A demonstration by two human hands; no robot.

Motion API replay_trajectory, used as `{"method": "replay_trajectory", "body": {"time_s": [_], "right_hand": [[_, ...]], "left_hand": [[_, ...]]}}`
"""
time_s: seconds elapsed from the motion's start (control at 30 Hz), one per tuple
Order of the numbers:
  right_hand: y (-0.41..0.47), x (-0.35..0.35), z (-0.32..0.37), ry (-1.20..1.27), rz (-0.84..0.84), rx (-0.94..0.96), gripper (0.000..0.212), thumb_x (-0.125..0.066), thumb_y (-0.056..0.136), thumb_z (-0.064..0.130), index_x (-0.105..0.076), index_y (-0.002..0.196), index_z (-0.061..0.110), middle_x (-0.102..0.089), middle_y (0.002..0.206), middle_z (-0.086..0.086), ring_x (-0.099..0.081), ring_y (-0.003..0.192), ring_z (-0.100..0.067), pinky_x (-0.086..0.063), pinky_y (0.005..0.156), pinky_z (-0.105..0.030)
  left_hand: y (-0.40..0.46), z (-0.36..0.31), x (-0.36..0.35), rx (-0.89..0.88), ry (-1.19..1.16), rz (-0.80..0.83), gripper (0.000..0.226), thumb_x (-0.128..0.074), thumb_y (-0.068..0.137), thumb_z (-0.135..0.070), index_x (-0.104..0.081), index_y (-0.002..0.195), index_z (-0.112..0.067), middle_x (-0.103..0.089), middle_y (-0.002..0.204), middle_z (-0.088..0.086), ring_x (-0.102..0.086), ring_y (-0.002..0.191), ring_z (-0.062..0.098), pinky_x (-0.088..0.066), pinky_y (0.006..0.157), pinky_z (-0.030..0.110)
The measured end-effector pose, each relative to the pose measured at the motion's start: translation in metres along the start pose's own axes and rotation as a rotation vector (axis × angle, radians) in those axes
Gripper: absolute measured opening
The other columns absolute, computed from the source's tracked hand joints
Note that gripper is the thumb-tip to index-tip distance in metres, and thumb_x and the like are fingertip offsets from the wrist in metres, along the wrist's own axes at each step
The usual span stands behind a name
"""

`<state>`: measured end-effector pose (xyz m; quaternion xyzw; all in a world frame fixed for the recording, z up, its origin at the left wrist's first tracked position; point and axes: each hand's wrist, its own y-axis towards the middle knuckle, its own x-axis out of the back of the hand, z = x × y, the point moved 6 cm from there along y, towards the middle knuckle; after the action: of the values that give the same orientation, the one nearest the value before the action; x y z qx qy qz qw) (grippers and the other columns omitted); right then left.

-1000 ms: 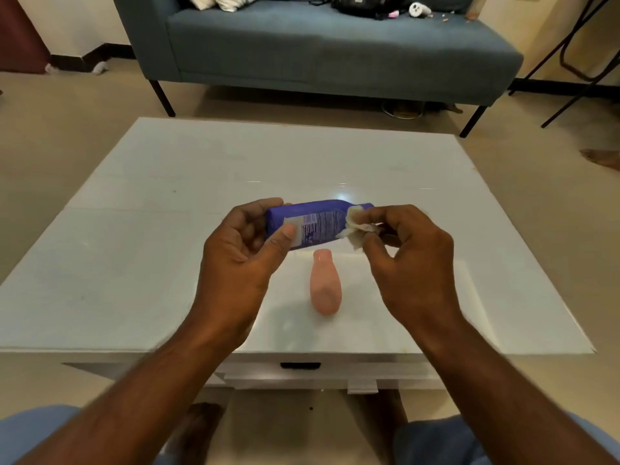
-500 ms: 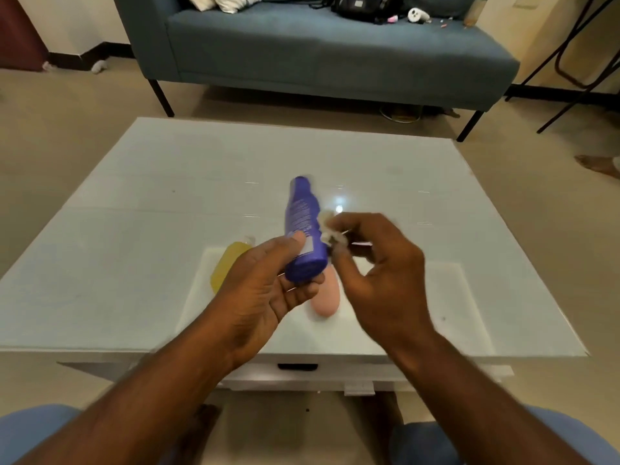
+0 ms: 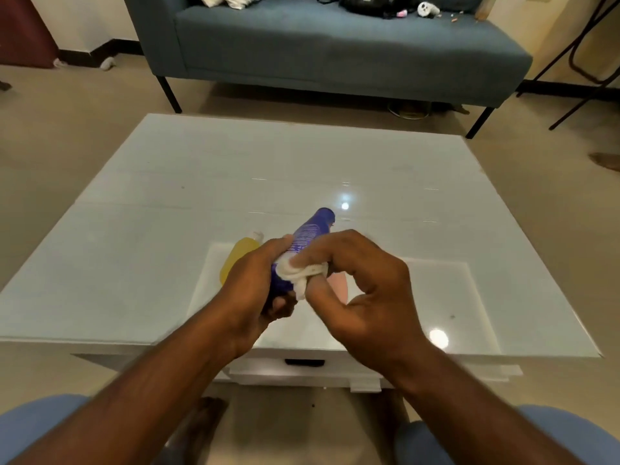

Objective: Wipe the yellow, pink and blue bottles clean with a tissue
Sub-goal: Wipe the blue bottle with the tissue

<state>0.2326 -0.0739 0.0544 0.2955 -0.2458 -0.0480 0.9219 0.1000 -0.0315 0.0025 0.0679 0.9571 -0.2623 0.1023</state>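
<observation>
My left hand (image 3: 250,290) grips the lower part of the blue bottle (image 3: 310,234), which tilts up and away over the table. My right hand (image 3: 365,297) pinches a crumpled white tissue (image 3: 300,273) and presses it against the blue bottle's side. The yellow bottle (image 3: 236,260) lies on the table behind my left hand, partly hidden. Only a sliver of the pink bottle (image 3: 339,285) shows between my hands.
The white glass-topped table (image 3: 134,229) has a drawer (image 3: 302,367) at its near edge. A blue sofa (image 3: 335,48) stands beyond the table with a bag and small items on it. Black chair legs (image 3: 577,62) stand at the far right.
The blue bottle went from lying sideways between my hands to standing tilted. My hands dropped lower and closer together, and the tissue slid down to the bottle's lower body.
</observation>
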Motion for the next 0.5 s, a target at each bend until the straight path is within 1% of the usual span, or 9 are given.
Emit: {"method": "replay_trajectory", "body": {"time_s": [0.07,0.17,0.23,0.3,0.33,0.37,0.43,0.47,0.5], "right_hand": [[0.004,0.004,-0.004,-0.049,-0.017,0.004,0.017,-0.072,0.086,0.001,-0.076,0.101,0.007,-0.074,0.099,0.001,-0.067,0.091,-0.012,-0.052,0.081,-0.017],[0.015,0.032,-0.037,-0.089,-0.195,-0.222,0.011,-0.068,0.096,0.012,-0.074,0.105,0.014,-0.073,0.102,0.004,-0.066,0.096,-0.006,-0.051,0.079,-0.008],[0.016,0.042,-0.047,-0.114,-0.257,-0.287,0.010,-0.069,0.097,0.013,-0.072,0.107,0.016,-0.072,0.103,0.006,-0.066,0.099,-0.003,-0.054,0.079,-0.008],[0.011,0.036,-0.036,-0.086,-0.220,-0.240,0.014,-0.071,0.093,0.005,-0.071,0.105,0.013,-0.071,0.102,0.004,-0.068,0.096,-0.009,-0.059,0.079,-0.018],[0.007,0.027,-0.024,-0.046,-0.167,-0.191,0.017,-0.073,0.089,0.000,-0.071,0.103,0.010,-0.071,0.100,0.003,-0.068,0.093,-0.012,-0.059,0.077,-0.022],[0.002,0.017,-0.011,-0.003,-0.101,-0.129,0.020,-0.075,0.085,-0.004,-0.072,0.101,0.009,-0.071,0.098,0.003,-0.067,0.091,-0.012,-0.057,0.075,-0.022],[-0.004,0.003,0.008,0.035,0.008,-0.017,0.024,-0.076,0.080,-0.007,-0.073,0.099,0.007,-0.069,0.097,0.008,-0.064,0.088,-0.007,-0.051,0.078,-0.018],[-0.003,0.003,0.008,0.028,0.018,-0.002,0.024,-0.076,0.080,-0.007,-0.074,0.099,0.008,-0.069,0.097,0.008,-0.064,0.088,-0.006,-0.050,0.079,-0.018],[0.001,0.007,0.001,0.018,-0.012,-0.030,0.023,-0.075,0.083,-0.006,-0.074,0.100,0.009,-0.070,0.098,0.008,-0.065,0.089,-0.007,-0.052,0.078,-0.019]], "left_hand": [[-0.001,0.001,-0.002,-0.008,0.018,0.011,0.032,-0.052,0.098,-0.038,-0.064,0.089,-0.010,-0.056,0.061,0.010,-0.039,0.042,0.012,-0.037,0.053,0.027],[-0.009,0.007,-0.013,0.013,0.037,0.096,0.030,-0.055,0.096,-0.039,-0.065,0.100,-0.010,-0.057,0.064,0.010,-0.042,0.048,0.014,-0.037,0.056,0.028],[-0.012,0.010,-0.020,0.024,-0.036,0.174,0.034,-0.052,0.095,-0.040,-0.067,0.107,-0.012,-0.053,0.066,0.012,-0.038,0.048,0.014,-0.036,0.053,0.026],[-0.007,0.010,-0.018,0.016,-0.117,0.166,0.037,-0.050,0.096,-0.041,-0.066,0.110,-0.011,-0.049,0.065,0.012,-0.035,0.046,0.013,-0.034,0.049,0.024],[-0.003,0.010,-0.014,0.008,-0.145,0.133,0.036,-0.051,0.096,-0.041,-0.066,0.107,-0.010,-0.050,0.067,0.013,-0.037,0.045,0.013,-0.035,0.050,0.024],[0.001,0.009,-0.010,-0.004,-0.159,0.095,0.035,-0.053,0.096,-0.041,-0.067,0.101,-0.010,-0.053,0.070,0.015,-0.041,0.046,0.017,-0.038,0.055,0.026],[0.005,0.009,-0.007,-0.021,-0.139,0.049,0.036,-0.061,0.090,-0.043,-0.069,0.095,-0.009,-0.058,0.078,0.020,-0.052,0.062,0.029,-0.044,0.070,0.037],[0.005,0.010,-0.007,-0.018,-0.123,0.047,0.038,-0.063,0.085,-0.045,-0.069,0.093,-0.008,-0.058,0.076,0.020,-0.051,0.062,0.029,-0.043,0.071,0.039],[0.003,0.011,-0.008,-0.010,-0.104,0.053,0.039,-0.062,0.083,-0.046,-0.067,0.090,-0.008,-0.054,0.071,0.018,-0.047,0.054,0.024,-0.041,0.067,0.036]]}}
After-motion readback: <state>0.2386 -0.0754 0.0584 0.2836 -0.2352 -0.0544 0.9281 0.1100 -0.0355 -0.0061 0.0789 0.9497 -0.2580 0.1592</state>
